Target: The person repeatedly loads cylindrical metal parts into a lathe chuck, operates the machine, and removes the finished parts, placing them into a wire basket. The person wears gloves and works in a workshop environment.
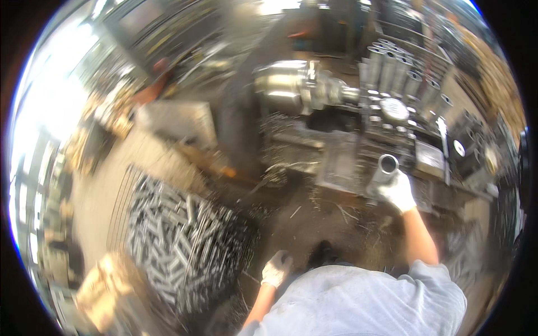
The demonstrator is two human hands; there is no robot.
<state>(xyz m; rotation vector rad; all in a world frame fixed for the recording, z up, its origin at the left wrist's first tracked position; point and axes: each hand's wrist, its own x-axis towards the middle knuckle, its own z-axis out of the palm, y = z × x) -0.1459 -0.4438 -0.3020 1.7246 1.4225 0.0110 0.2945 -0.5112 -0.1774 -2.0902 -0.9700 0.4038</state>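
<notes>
My right hand (397,192), in a white work glove, grips a metal tube (375,185) whose round open end faces up toward me. It holds the tube at the front edge of the machine, beside a flat metal plate (338,168). My left hand (276,269), also gloved, hangs low at my left side, near a heap of short metal pieces (176,243). Blur hides whether its fingers hold anything. Beyond both hands is a shiny lathe chuck (282,86), with a narrower metal fitting (332,88) extending to its right.
Several metal tubes (391,71) stand upright at the back right, near a round metal disc (394,108). The heap sits in a wire-sided basket (122,210) at left. Metal shavings (346,213) litter the dark floor. A wrapped bundle (105,285) stands at lower left.
</notes>
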